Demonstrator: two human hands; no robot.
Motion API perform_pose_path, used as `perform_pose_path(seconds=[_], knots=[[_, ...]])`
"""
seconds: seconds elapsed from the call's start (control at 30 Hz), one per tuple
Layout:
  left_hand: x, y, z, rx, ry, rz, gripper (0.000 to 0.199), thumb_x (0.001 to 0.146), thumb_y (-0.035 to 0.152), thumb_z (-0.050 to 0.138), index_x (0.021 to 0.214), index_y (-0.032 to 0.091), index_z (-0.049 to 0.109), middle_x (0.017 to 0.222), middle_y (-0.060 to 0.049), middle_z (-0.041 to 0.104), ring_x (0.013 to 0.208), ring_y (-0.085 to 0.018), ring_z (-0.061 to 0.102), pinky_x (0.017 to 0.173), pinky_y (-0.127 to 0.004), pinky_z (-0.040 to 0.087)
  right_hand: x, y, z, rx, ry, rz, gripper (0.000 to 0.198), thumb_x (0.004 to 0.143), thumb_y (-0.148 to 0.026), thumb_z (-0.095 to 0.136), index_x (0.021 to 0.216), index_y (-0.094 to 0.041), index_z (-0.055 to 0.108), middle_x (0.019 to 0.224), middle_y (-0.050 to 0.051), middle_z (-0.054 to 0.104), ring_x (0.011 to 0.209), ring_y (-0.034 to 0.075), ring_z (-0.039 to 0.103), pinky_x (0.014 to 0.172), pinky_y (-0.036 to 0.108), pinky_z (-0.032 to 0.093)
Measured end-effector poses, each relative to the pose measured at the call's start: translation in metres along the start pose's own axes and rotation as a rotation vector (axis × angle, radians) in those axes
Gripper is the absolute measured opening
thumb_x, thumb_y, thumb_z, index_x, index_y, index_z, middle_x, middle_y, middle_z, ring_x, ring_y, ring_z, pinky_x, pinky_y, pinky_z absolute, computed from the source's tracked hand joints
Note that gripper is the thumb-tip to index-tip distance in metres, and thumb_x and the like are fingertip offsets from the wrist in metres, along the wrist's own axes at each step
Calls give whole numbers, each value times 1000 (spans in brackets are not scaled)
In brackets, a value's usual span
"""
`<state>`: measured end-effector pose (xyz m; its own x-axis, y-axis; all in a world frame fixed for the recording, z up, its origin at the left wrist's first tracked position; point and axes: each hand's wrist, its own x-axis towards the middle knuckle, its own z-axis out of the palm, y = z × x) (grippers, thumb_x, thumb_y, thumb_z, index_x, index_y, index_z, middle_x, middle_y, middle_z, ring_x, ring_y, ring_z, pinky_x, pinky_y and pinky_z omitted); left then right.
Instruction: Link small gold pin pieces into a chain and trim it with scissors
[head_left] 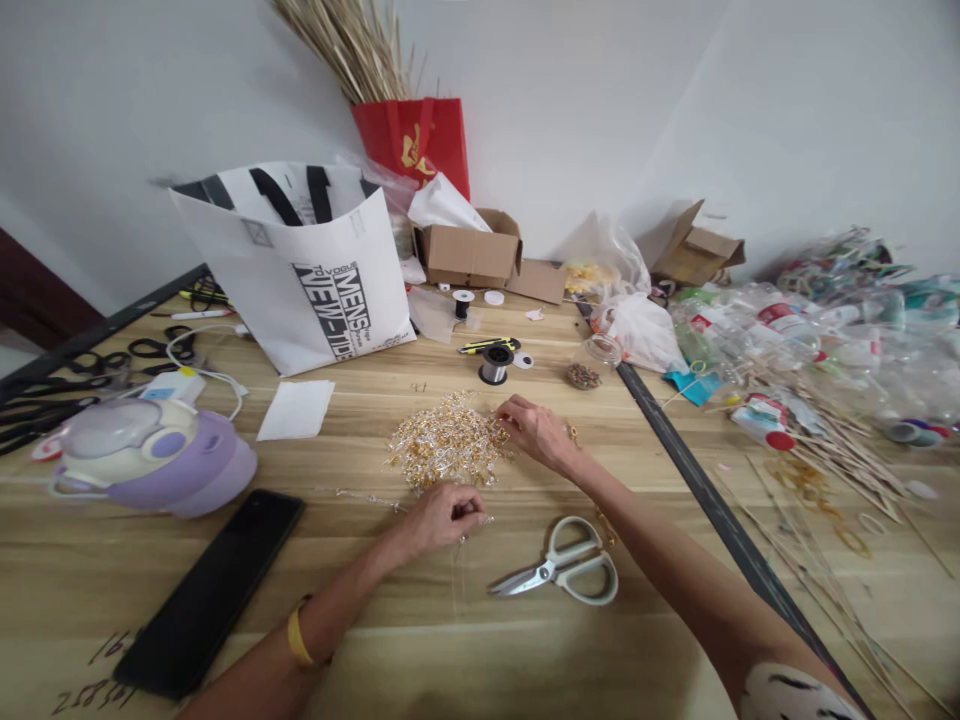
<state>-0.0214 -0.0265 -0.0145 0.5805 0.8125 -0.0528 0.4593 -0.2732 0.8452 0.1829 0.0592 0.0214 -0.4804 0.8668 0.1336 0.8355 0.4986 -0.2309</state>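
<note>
Here, one pile (442,440): my right hand (541,432) at edge, hold unclear; left hand (442,518) before it, pinching thread (463,541); one scissors (553,570) front-right.

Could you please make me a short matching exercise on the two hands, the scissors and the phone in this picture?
Column one
1. Left hand
2. Right hand
3. Scissors
4. Phone

Column two
A. Black, lying flat
B. At the right edge of the pile of small gold and clear pieces
C. Pale handles, metal blades
D. Fingers curled in, at the pile's near side

Right pairs: 1-D, 2-B, 3-C, 4-A.
</note>
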Motion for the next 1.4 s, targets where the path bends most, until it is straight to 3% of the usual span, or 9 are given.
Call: perform_pose_path(seconds=[0.17,0.43,0.7,0.93,1.17,1.4], knots=[[0,-2,0,-11,-5,-2,12,77,22,57,71,13,63,57,2,54,53,-8,45,50,-17,33,22,-11,-1,-217,-192,-19,21,94,-19,39,102,-17,58,101,10,58,85,18,60,69,25,37],[0,-5,1,-7,-3,1,14,78,24,57,73,13,64,59,2,56,53,-8,45,50,-17,33,33,-12,15,-244,-230,-4,25,92,-9,34,97,-12,59,102,16,58,80,21,61,65,28,38],[0,-5,2,-22,4,0,11,77,20,57,72,13,64,58,2,55,52,-8,44,51,-18,33,28,-3,12,-102,-160,-18,17,89,-18,44,89,-15,61,94,10,62,80,19,61,67,26,38],[0,-4,2,-27,1,14,12,77,20,56,71,13,64,57,2,55,52,-8,45,50,-18,33,15,8,8,111,-82,-57,16,82,-10,48,87,-15,62,85,4,65,72,11,59,66,20,42],[0,-1,0,-11,-1,-6,13,77,23,57,72,13,64,57,2,55,52,-9,46,51,-18,33,-3,9,2,538,52,-24,10,80,-16,52,81,-14,62,72,2,64,64,11,58,58,20,45],[0,0,0,0,-4,4,15,77,24,57,71,13,64,58,1,55,53,-9,46,51,-18,33,-19,4,-6,510,147,-40,10,82,-18,53,82,-15,62,78,3,64,68,12,58,59,21,46]])
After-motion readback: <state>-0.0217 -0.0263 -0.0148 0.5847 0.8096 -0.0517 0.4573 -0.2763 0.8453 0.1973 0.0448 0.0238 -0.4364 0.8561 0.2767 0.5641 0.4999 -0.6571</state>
